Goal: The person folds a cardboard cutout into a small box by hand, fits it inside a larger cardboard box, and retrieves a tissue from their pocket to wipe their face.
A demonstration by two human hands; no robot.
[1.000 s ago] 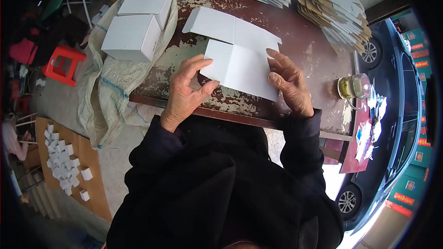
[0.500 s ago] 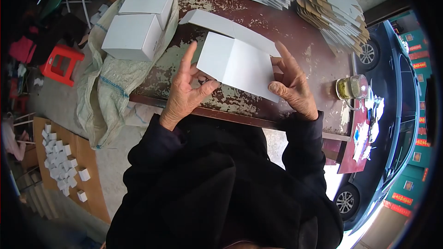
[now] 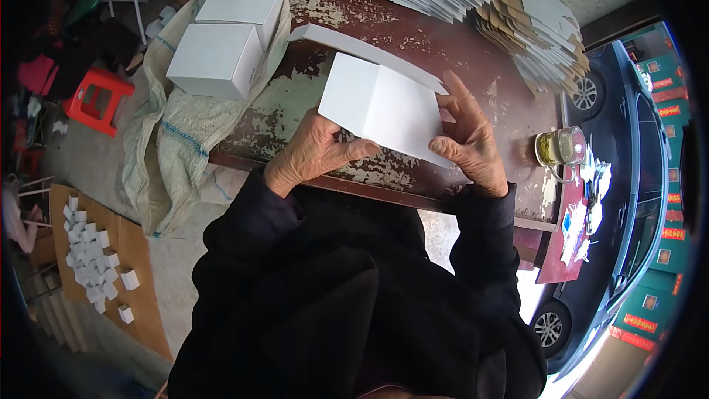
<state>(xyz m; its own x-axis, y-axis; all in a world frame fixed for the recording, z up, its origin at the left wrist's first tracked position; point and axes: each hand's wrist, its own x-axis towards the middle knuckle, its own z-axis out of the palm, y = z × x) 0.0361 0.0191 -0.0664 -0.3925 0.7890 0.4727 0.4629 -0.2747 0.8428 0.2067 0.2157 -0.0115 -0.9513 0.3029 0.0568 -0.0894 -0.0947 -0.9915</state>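
Note:
A partly folded white cardboard box (image 3: 402,111) is held above the worn red-brown table, creased across its middle, with a long flap standing along its far side. My left hand (image 3: 316,149) grips its near left edge; the thumb lies along the near edge and the fingers go out of sight beneath the card. At the right end, my right hand (image 3: 474,140) holds the card between the thumb at the near corner and the curled fingers behind, while the index finger points upward.
Two finished white boxes (image 3: 210,59) rest on a woven sack (image 3: 181,129) at the left. Flat box blanks (image 3: 532,26) are piled at the far right of the table (image 3: 325,4). A glass mug (image 3: 560,146) of greenish liquid stands near the right edge. Small white boxes (image 3: 90,258) lie on floor cardboard.
My left hand has moved right and its raised fingers have gone under the box, with the thumb now along the near edge. The right hand stays at its end.

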